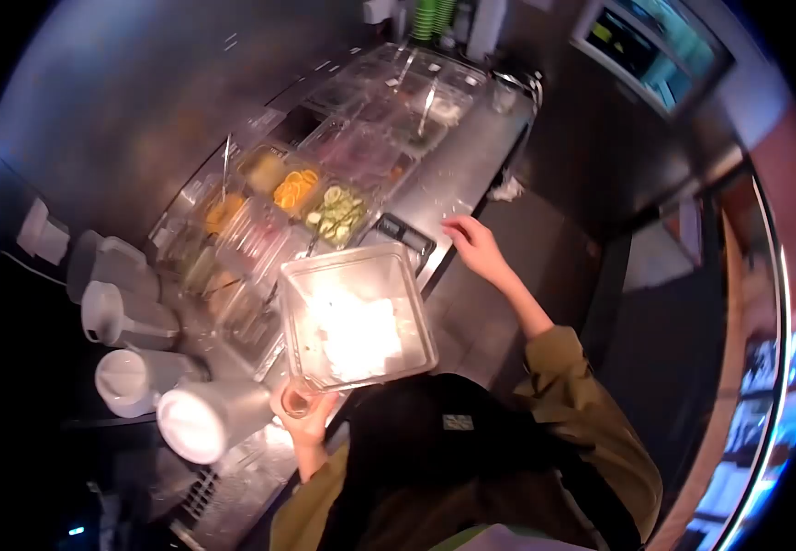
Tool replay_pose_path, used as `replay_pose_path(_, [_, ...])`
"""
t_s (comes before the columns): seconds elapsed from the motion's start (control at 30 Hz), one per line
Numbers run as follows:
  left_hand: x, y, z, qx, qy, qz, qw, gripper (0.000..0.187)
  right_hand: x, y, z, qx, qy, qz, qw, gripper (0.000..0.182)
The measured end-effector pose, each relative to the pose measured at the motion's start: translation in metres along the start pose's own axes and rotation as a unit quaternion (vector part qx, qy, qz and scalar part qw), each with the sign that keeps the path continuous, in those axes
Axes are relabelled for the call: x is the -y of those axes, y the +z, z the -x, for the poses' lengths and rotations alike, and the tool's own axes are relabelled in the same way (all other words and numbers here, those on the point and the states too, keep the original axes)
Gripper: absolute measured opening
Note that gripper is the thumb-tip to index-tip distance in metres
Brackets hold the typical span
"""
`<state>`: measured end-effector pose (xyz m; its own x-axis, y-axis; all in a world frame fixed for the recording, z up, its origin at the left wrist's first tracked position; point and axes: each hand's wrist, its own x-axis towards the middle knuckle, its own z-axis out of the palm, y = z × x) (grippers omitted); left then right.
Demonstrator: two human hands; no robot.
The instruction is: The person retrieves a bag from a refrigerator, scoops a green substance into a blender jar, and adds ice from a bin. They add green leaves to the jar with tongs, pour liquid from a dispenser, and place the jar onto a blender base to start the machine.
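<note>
The left hand [304,424] is closing around a small cup [297,402], right at the near corner of a clear tub [421,317]. Since the two are nearly meeting there, holding the cup well is probably calling for a steady, upright grip, with the knuckles sitting clear of the tub's rim. The tub is spanning the space between the hands, over the front edge of the tabletop [453,179]; whether the left hand is also bearing some of its weight, the view is not showing. Glare is washing out the inside, so its contents are hard to tell. If the tub is hanging free, one-sided support is likely risking a tilt, and a second hold on the opposite rim would be steadying it. The right hand [476,248] is holding nothing visible, its fingers loosely extended beside what is looking like a small black scale [403,237], beyond the tub's far right corner. Cucumber slices [336,213] and orange slices [297,188] are lying past the tub, while a white-lidded jug [191,424] is standing close beside the left hand, leaving that elbow little spare room.
</note>
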<state>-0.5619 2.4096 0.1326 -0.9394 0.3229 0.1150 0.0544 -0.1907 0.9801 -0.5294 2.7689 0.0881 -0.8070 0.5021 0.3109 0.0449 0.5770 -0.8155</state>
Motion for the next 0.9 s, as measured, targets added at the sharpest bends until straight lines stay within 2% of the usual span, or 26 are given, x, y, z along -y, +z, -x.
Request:
replay_pose_path(0.07, [0.012, 0.026, -0.034, -0.003, 0.011, -0.044, 0.999, 0.031, -0.023, 0.008, -0.098, 0.054, -0.023, 0.004, 0.998, 0.018])
replay_pose_path(0.17, [0.011, 0.078, -0.090, -0.102, -0.016, -0.066, 0.993, 0.033, -0.068, 0.028, -0.252, 0.114, -0.106, 0.050, 0.987, 0.017])
replay_pose_path(0.23, [0.022, 0.095, -0.109, -0.189, -0.002, -0.063, 0.980, 0.049, -0.098, 0.058, -0.341, 0.156, -0.144, 0.103, 0.972, 0.019])
replay_pose_path(0.3, [0.036, 0.129, -0.128, -0.318, 0.029, -0.083, 0.944, 0.059, -0.126, 0.094, -0.434, 0.205, -0.182, 0.162, 0.948, 0.019])
replay_pose_path(0.33, [0.047, 0.140, -0.127, -0.369, -0.028, -0.087, 0.925, 0.078, -0.148, 0.118, -0.473, 0.211, -0.210, 0.179, 0.938, 0.019])
replay_pose_path(0.4, [0.053, 0.172, -0.140, -0.399, -0.039, -0.164, 0.901, 0.077, -0.196, 0.174, -0.545, 0.225, -0.275, 0.206, 0.912, 0.019])
replay_pose_path(0.47, [0.060, 0.205, -0.150, -0.476, -0.058, -0.234, 0.846, 0.075, -0.234, 0.218, -0.591, 0.276, -0.308, 0.280, 0.866, 0.021])
replay_pose_path(0.53, [0.056, 0.242, -0.182, -0.553, -0.015, -0.247, 0.796, 0.060, -0.258, 0.244, -0.624, 0.338, -0.346, 0.367, 0.795, 0.025])
replay_pose_path(0.57, [0.053, 0.260, -0.199, -0.589, 0.005, -0.254, 0.767, 0.053, -0.264, 0.253, -0.636, 0.352, -0.380, 0.363, 0.774, 0.025])
replay_pose_path(0.63, [0.049, 0.283, -0.220, -0.630, 0.023, -0.255, 0.734, 0.052, -0.283, 0.259, -0.646, 0.378, -0.432, 0.362, 0.734, 0.026])
replay_pose_path(0.73, [0.046, 0.308, -0.241, -0.665, 0.013, -0.225, 0.712, 0.050, -0.279, 0.254, -0.668, 0.393, -0.492, 0.295, 0.719, 0.023])
replay_pose_path(0.87, [0.037, 0.335, -0.261, -0.677, -0.018, -0.186, 0.712, 0.048, -0.279, 0.289, -0.732, 0.349, -0.481, 0.281, 0.753, 0.017])
replay_pose_path(0.9, [0.038, 0.340, -0.268, -0.678, -0.027, -0.180, 0.712, 0.047, -0.286, 0.302, -0.747, 0.346, -0.505, 0.267, 0.745, 0.015])
